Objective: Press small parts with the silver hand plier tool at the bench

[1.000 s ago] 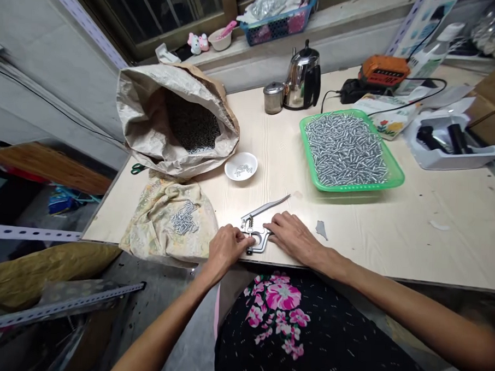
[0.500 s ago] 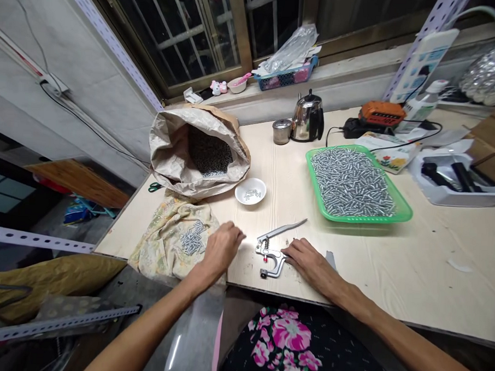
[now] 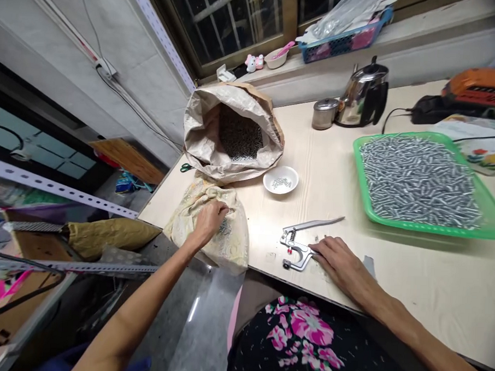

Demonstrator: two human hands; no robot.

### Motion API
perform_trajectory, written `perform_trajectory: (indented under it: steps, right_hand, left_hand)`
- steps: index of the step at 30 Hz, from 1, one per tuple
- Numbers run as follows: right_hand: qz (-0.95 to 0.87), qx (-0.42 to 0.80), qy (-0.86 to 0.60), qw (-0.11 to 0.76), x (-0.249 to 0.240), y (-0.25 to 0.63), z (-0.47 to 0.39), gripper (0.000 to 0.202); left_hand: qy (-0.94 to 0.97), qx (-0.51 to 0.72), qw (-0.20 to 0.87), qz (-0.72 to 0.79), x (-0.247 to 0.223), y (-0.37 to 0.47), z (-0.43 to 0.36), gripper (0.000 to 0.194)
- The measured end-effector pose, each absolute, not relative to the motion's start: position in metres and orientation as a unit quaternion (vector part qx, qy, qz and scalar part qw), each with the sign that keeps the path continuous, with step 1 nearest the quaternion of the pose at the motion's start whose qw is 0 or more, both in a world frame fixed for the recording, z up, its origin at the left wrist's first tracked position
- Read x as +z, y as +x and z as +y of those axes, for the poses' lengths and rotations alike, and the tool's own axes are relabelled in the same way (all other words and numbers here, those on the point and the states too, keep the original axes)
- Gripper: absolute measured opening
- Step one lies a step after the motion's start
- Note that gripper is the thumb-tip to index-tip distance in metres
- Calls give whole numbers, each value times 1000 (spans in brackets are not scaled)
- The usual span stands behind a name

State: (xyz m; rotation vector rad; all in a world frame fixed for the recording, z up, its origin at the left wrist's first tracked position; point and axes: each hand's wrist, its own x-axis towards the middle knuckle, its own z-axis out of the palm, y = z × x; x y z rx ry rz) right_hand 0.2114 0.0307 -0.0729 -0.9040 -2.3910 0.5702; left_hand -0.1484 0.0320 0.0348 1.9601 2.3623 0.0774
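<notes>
My left hand (image 3: 208, 222) is over a floral cloth (image 3: 237, 255) at the table's left edge. Its fingers are pinched together at a pile of small silver metal pins (image 3: 225, 227), partly hidden behind the hand; whether anything is between the fingertips I cannot make out. On the tabletop, my right hand (image 3: 342, 263) is closed over the lower handle of silver snap pliers (image 3: 297, 249). The pliers lie on their side with jaws to the left and the upper handle raised apart. Behind them a white bowl (image 3: 270, 186) has several pins in it.
An open paper sack (image 3: 198, 134) of metal pieces leans at the back left, near green-handled scissors (image 3: 186, 167). To the right stands a green basket (image 3: 430, 230) heaped with pins. A kettle (image 3: 362, 97) and metal canister (image 3: 324, 115) stand by the wall.
My left hand has moved left, from beside the pliers onto the pin pile on the cloth. The right hand stays on the pliers. The view has turned left.
</notes>
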Motion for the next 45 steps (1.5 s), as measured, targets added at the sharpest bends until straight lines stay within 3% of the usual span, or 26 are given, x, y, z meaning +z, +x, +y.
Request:
perform_trajectory:
  steps: [7, 26, 32, 40, 45]
  right_hand:
    - [-883, 195, -329, 272, -77, 211, 32, 22]
    - [-881, 222, -335, 249, -72, 211, 35, 21]
    - [-878, 222, -342, 252, -71, 210, 34, 24]
    - [-880, 235, -341, 233, -65, 210, 35, 23]
    - [-883, 243, -345, 205, -59, 210, 37, 15]
  left_hand:
    - [673, -24, 15, 739, -5, -151, 30, 26]
    - [721, -139, -2, 679, -5, -172, 55, 26]
    - [708, -76, 26, 702, -1, -176, 57, 18]
    - [649, 105, 112, 745, 14, -151, 32, 17]
    - [727, 91, 140, 666, 4, -95, -2, 23]
